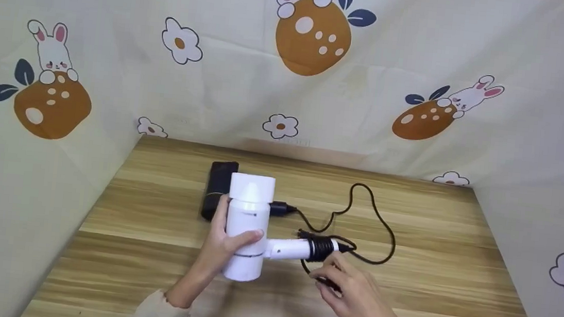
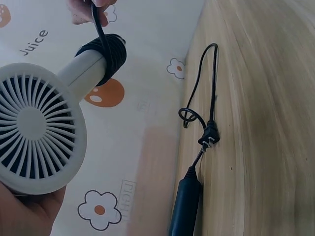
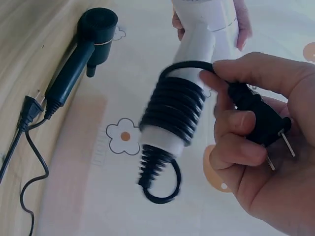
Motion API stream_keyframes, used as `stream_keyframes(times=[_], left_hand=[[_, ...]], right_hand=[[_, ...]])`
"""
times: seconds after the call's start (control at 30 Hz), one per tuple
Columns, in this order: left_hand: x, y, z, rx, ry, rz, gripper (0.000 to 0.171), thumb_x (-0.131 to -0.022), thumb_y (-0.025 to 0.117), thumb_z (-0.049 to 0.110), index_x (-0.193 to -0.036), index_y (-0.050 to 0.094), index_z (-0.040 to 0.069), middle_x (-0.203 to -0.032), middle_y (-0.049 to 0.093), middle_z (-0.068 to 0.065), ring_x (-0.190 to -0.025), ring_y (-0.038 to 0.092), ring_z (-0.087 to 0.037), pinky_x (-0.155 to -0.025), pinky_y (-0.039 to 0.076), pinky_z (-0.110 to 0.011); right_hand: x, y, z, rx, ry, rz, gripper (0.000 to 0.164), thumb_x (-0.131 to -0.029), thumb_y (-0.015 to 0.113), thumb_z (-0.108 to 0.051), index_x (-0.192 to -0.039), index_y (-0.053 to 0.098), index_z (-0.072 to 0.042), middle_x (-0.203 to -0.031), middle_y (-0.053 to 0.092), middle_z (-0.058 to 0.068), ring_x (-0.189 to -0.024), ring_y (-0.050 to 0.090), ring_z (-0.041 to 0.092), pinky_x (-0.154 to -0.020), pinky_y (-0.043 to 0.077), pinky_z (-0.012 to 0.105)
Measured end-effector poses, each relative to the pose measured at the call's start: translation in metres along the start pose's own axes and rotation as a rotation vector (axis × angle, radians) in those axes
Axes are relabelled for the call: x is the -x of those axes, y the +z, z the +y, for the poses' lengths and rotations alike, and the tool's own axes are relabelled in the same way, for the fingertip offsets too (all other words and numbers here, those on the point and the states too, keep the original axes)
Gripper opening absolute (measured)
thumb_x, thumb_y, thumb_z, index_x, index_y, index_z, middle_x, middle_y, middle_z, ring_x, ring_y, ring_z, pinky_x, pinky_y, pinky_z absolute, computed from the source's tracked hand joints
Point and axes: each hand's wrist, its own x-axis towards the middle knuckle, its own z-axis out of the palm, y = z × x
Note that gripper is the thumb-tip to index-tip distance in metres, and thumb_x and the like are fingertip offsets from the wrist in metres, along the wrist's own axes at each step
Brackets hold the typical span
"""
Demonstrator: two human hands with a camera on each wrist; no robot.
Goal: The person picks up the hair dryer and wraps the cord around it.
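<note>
A white hair dryer is held up over the table, its body gripped by my left hand with the thumb across the front. The dryer's round slatted grille faces the left wrist camera. Its handle points right, and a black cord is wound round it in tight coils. My right hand pinches the cord's end beside the handle tip. Within those curled fingers sits the black two-pin plug, prongs outward. A small loop of cord hangs below the handle's end.
Behind the white dryer, a black hair dryer lies on the wooden table. Its loose cord loops to the right, with its plug near the handle. Patterned cloth surrounds the table at the back and sides.
</note>
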Motion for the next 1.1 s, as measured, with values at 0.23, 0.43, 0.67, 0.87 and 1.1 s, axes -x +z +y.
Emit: stream_keyframes(times=[0.23, 0.43, 0.67, 0.87, 1.1], left_hand=[[0.003, 0.003, -0.004, -0.082, 0.002, -0.113, 0.072, -0.07, 0.077, 0.012, -0.128, 0.036, 0.012, -0.1, 0.059, -0.015, -0.083, 0.06, -0.025, -0.073, 0.052, -0.041], [0.003, 0.005, -0.004, -0.102, -0.02, -0.163, 0.072, -0.07, 0.078, 0.014, -0.128, 0.036, 0.015, -0.101, 0.059, -0.015, -0.084, 0.06, -0.026, -0.073, 0.052, -0.042], [0.004, 0.004, -0.003, -0.126, -0.038, -0.239, 0.077, -0.07, 0.078, 0.017, -0.133, 0.033, 0.016, -0.101, 0.058, -0.014, -0.085, 0.059, -0.025, -0.073, 0.052, -0.042], [0.004, 0.004, 0.0, -0.144, 0.004, -0.387, 0.079, -0.068, 0.078, 0.016, -0.133, 0.033, 0.016, -0.101, 0.057, -0.014, -0.085, 0.06, -0.023, -0.073, 0.053, -0.038], [0.005, -0.002, 0.008, -0.075, 0.085, -0.586, 0.08, -0.062, 0.08, 0.014, -0.129, 0.036, 0.015, -0.108, 0.056, -0.012, -0.094, 0.058, -0.019, -0.081, 0.049, -0.036]], right_hand=[[0.001, -0.004, 0.005, -0.198, -0.015, -0.045, 0.026, -0.07, 0.075, -0.001, -0.083, 0.061, -0.018, -0.091, 0.055, -0.01, -0.08, 0.057, 0.004, -0.068, 0.048, 0.014], [0.001, -0.009, 0.013, -0.59, 0.036, -0.127, 0.017, -0.078, 0.067, 0.004, -0.09, 0.061, -0.008, -0.098, 0.057, 0.009, -0.08, 0.059, 0.011, -0.06, 0.053, 0.021], [0.0, -0.014, 0.018, -0.755, 0.095, -0.154, 0.022, -0.083, 0.064, -0.001, -0.104, 0.061, -0.001, -0.102, 0.059, 0.018, -0.083, 0.064, 0.017, -0.062, 0.056, 0.028], [-0.004, -0.019, 0.02, -0.658, 0.244, -0.144, 0.025, -0.082, 0.068, -0.012, -0.107, 0.065, -0.006, -0.098, 0.068, 0.01, -0.076, 0.064, 0.006, -0.064, 0.055, 0.027], [-0.006, -0.006, 0.034, -0.754, 0.274, -0.265, 0.026, -0.084, 0.065, -0.01, -0.109, 0.063, -0.003, -0.095, 0.068, 0.014, -0.08, 0.065, 0.006, -0.07, 0.055, 0.028]])
